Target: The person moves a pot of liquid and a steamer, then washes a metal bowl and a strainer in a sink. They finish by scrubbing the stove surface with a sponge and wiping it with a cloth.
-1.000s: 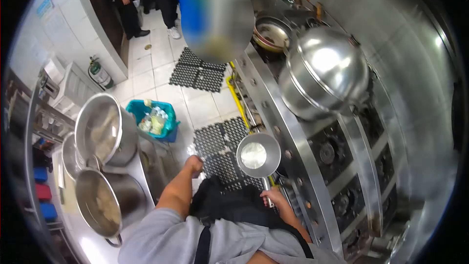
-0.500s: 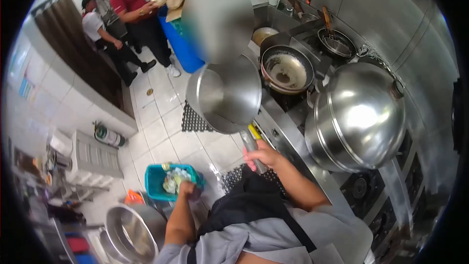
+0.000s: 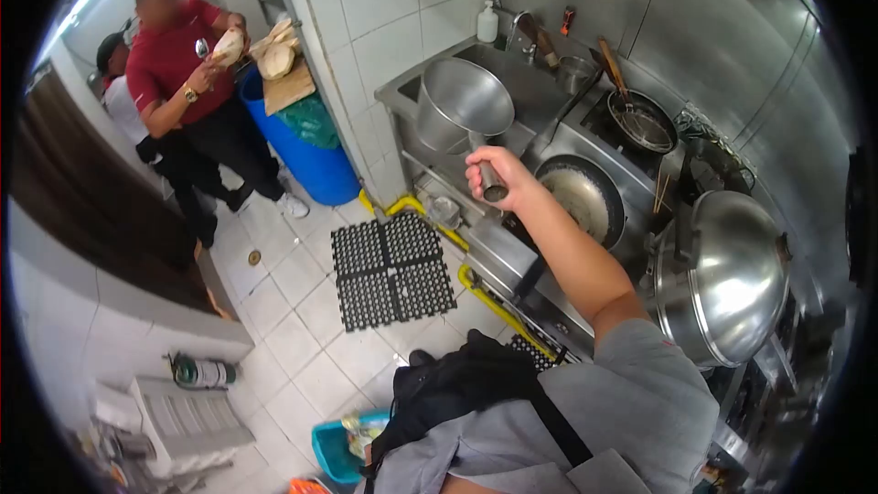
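My right hand is wrapped round the thick metal handle of a deep steel saucepan. The saucepan is tilted, its open mouth showing, over the left part of the steel sink counter. Below my forearm a dark pan with pale residue sits on the stove. My left hand is out of view. Near the bottom edge stands a teal bin with scraps in it, partly hidden by my dark apron.
At the upper left a person in a red shirt holds pale food beside a blue barrel; another person stands behind. Black mats lie on the floor. A large domed steel pot and a small pan are at right.
The saucepan in my right hand has moved forward and right, over the sink counter. My left hand has left the view. The view has shifted, with the teal bin now lower and partly covered.
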Demonstrator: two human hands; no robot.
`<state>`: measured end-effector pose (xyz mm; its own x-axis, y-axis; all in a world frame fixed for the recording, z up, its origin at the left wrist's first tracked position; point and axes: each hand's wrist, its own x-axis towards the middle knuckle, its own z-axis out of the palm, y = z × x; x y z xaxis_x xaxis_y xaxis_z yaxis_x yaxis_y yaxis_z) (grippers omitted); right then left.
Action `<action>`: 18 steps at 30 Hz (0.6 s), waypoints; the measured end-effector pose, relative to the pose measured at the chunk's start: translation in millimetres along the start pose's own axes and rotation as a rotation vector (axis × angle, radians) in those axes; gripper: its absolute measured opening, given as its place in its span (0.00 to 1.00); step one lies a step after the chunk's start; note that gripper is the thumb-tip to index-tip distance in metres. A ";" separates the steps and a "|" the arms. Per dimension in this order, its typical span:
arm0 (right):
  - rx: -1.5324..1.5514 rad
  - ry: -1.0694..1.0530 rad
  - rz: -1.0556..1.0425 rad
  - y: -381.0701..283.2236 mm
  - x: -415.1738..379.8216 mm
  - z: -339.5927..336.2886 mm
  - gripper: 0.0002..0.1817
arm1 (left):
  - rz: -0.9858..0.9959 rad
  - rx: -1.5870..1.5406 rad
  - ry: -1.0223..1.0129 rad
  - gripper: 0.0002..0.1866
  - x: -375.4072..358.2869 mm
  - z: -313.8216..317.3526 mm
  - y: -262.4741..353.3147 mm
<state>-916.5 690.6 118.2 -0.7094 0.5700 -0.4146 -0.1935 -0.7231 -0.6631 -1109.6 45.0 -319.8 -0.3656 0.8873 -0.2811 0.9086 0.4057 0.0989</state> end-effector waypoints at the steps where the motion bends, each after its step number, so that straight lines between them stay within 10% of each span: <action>1: 0.034 0.038 0.003 -17.9 20.5 -3.1 0.08 | 0.017 0.022 -0.005 0.14 23.8 -9.4 -14.3; 7: -0.006 0.210 -0.112 -101.8 125.0 -52.0 0.07 | 0.150 -0.004 0.039 0.14 186.6 -98.0 -140.3; 10: -0.064 0.346 -0.189 -137.0 166.4 -57.9 0.06 | -0.279 -0.664 0.109 0.15 269.8 -159.5 -171.5; 11: -0.040 0.414 -0.197 -149.2 184.1 -65.5 0.06 | -0.711 -0.975 0.080 0.17 285.3 -227.1 -136.9; 15: 0.111 0.459 -0.269 -197.7 271.2 -116.8 0.05 | 0.191 -0.065 0.397 0.11 347.2 -191.9 -200.8; 16: 0.146 0.424 -0.303 -205.8 287.4 -129.7 0.05 | -0.103 -0.356 0.176 0.09 353.9 -201.3 -193.9; 18: 0.165 0.427 -0.324 -224.1 320.8 -157.1 0.05 | 0.103 0.044 -0.033 0.14 363.8 -210.8 -184.7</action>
<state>-994.2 1096.9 35.8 -0.2651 0.8558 -0.4441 -0.4835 -0.5165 -0.7067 -1453.0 339.0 -239.1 -0.2632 0.9160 -0.3029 0.9494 0.3017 0.0874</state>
